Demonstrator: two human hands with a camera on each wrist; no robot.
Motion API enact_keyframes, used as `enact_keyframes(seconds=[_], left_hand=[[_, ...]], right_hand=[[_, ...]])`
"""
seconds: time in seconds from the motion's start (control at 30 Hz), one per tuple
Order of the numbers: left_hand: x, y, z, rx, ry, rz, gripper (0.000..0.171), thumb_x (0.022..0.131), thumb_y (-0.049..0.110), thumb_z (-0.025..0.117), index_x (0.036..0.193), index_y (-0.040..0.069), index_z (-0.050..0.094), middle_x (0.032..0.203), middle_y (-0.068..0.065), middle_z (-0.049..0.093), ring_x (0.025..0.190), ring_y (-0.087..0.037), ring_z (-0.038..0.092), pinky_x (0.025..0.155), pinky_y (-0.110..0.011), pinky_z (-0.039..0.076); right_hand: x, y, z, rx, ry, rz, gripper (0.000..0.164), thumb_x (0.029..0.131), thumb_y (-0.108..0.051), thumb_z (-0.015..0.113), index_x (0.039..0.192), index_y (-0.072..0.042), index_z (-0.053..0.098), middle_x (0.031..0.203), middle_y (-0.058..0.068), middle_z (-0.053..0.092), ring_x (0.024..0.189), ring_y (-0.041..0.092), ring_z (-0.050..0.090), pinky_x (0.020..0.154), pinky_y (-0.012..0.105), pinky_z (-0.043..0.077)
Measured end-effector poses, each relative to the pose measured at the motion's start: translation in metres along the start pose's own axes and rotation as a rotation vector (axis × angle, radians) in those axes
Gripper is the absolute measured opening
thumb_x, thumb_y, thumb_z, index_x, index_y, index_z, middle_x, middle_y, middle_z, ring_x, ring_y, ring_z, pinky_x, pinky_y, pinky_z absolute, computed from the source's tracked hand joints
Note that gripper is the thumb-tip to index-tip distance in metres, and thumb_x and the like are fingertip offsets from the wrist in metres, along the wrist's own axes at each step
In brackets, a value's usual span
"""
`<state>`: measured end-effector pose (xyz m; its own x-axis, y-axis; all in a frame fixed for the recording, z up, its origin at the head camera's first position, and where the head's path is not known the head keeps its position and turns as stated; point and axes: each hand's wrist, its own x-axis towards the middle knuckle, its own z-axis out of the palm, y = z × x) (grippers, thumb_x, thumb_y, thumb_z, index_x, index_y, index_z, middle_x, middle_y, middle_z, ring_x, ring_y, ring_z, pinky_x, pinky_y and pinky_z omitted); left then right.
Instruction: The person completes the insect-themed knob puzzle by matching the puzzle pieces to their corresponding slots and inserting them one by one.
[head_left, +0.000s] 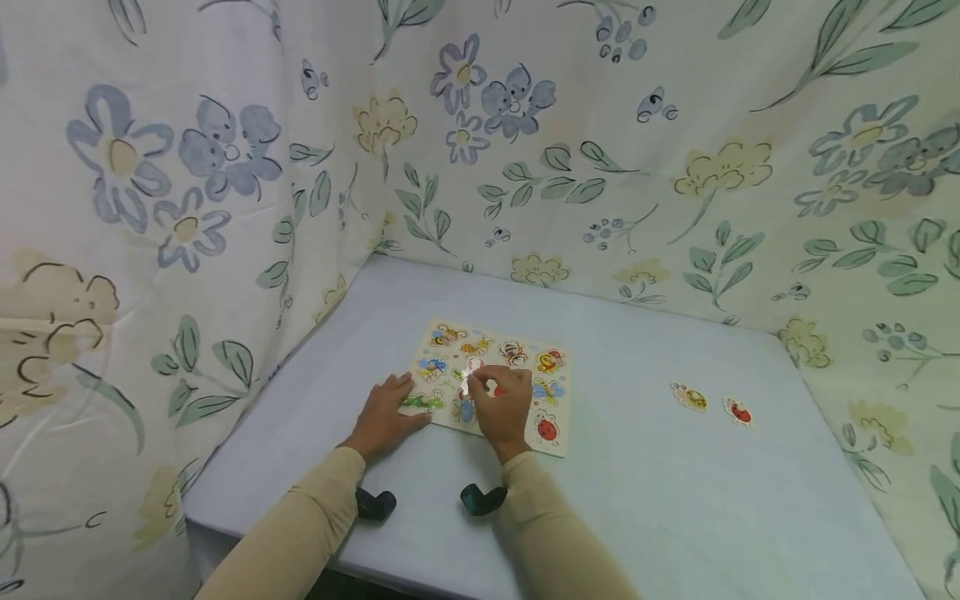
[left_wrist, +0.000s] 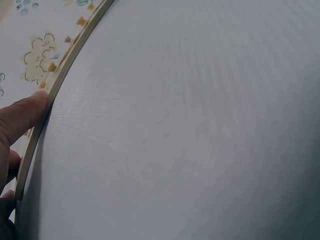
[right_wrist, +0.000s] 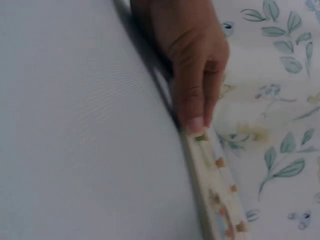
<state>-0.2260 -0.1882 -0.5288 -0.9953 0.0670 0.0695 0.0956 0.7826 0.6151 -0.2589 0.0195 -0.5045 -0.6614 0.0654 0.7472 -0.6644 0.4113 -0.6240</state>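
A cream wooden peg puzzle board (head_left: pixel 444 427) with several colourful insect pieces lies on the table. My left hand (head_left: pixel 386 417) rests at its near left corner, fingers extended along the left side and thumb at the near edge. In the left wrist view the thumb (left_wrist: pixel 30 107) touches the board's edge, and small wooden pegs stand up from the pieces. Over the middle of the board, my right hand (head_left: pixel 504 408) pinches a small pale puzzle piece (head_left: pixel 469 372) between thumb and fingertips. The hand covers part of the board, and most of that piece's picture is hidden.
On the table (head_left: pixel 645 492) to the right lie two loose pieces, a yellowish snail-like piece (head_left: pixel 689 397) and a red ladybug piece (head_left: pixel 738 412). Flower-patterned cloth (head_left: pixel 525 200) hangs along the back and sides of the table.
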Motion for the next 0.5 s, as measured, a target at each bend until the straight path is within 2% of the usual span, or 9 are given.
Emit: enact_keyframes(seconds=[0.17,0.37,0.5], left_hand=[[0.001,0.001,0.000,-0.010,0.004,0.004,0.079,0.083,0.039,0.075,0.140,-0.006,0.044,0.150,-0.016,0.036,0.141,-0.037,0.021,0.116,-0.048,0.006],[0.002,-0.002,0.001,0.012,-0.003,0.004,0.080,0.083,0.040,0.075,0.141,-0.006,0.043,0.150,-0.015,0.036,0.141,-0.036,0.021,0.117,-0.048,0.006],[0.002,-0.005,0.002,0.022,0.004,0.012,0.080,0.083,0.040,0.075,0.140,-0.006,0.044,0.150,-0.016,0.037,0.141,-0.037,0.021,0.116,-0.048,0.007]], right_hand=[[-0.016,0.015,0.010,-0.117,-0.047,0.063,0.004,0.078,-0.011,0.076,0.075,-0.009,0.074,0.075,-0.005,0.068,0.073,0.019,0.045,0.068,0.040,0.032],[-0.024,0.015,0.012,-0.212,-0.126,0.154,0.004,0.075,-0.011,0.078,0.074,-0.010,0.075,0.073,-0.004,0.068,0.078,0.025,0.048,0.075,0.051,0.037],[-0.026,0.014,0.012,-0.259,-0.195,0.225,0.003,0.075,-0.012,0.079,0.075,-0.011,0.076,0.073,-0.003,0.068,0.083,0.027,0.049,0.076,0.051,0.038]])
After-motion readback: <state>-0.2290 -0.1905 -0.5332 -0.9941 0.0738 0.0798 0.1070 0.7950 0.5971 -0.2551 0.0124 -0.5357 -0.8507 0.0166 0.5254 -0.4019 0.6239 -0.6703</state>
